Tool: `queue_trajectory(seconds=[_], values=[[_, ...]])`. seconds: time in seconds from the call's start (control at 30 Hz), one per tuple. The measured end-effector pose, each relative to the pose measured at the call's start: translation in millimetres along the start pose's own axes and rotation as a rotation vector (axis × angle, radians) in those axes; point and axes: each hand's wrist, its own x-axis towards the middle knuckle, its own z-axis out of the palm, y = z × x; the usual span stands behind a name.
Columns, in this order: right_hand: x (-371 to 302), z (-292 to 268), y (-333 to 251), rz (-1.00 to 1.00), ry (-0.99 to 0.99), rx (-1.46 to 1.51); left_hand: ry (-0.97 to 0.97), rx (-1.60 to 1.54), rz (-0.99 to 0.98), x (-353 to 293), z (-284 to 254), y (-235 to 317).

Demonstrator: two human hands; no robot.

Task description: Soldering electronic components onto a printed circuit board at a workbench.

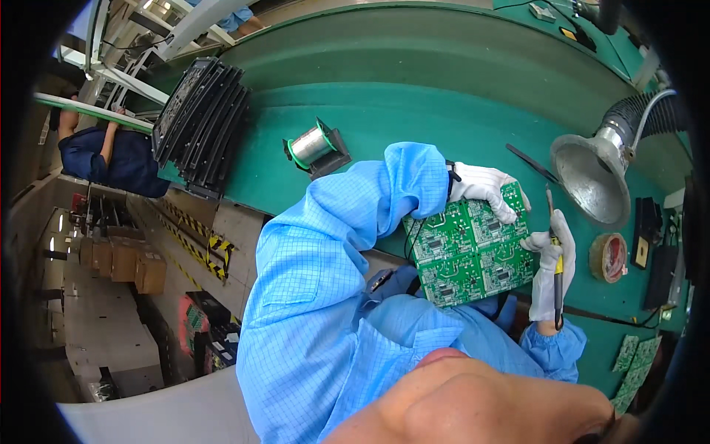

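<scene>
Item one: my left hand (484, 189), in a white knit glove, fingers curled over the top edge of a green circuit board panel (470, 255) and holding it tilted above the bench edge. The panel is flat and rigid, split into four like squares, each with pale traces and small dark components.

Item two: my right hand (549, 259), gloved the same, closed around a slim soldering iron (556, 275) with a yellow band on its dark handle; the tip points up, just beside the panel's right edge.

Item three: sleeves of light blue gridded fabric, cuffed at both wrists.

Item four: a spool of silvery solder wire (310, 146) on a dark stand, well apart to the left of the panel.

Item five: a dull metal funnel hood (589, 180) on a ribbed grey hose, near the right hand.

Item six: a brown tape roll (608, 257) and more green boards (634, 366) at the lower right.

Item seven: a stack of black ribbed trays (198, 122), leaning at the bench's far left.

Surface: a smooth green bench mat (414, 81), curving with the lens. Room: a grey floor with yellow-black hazard striping (194, 231), cardboard boxes (126, 259), and another person in dark blue (111, 159) at the left.
</scene>
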Motion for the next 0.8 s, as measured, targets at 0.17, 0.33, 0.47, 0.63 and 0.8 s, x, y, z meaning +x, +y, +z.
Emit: queue_trajectory(seconds=[0.17, 0.33, 0.47, 0.63, 0.8], values=[[0, 3, -7, 0.025, 0.011, 0.018, 0.033, 0.21, 0.078, -7, 2, 8], [-1, -1, -19, 0.095, 0.014, -0.001, 0.102, 0.117, -0.03, -12, 12, 22], [3, -10, -18, -0.032, -0.078, 0.026, 0.038, -0.027, -0.074, -10, 10, 27], [3, -10, -22, -0.025, -0.084, -0.006, 0.067, 0.022, 0.044, -7, 10, 19], [3, -5, -27, 0.03, -0.058, -0.027, 0.044, -0.144, -0.003, -3, 7, 9]])
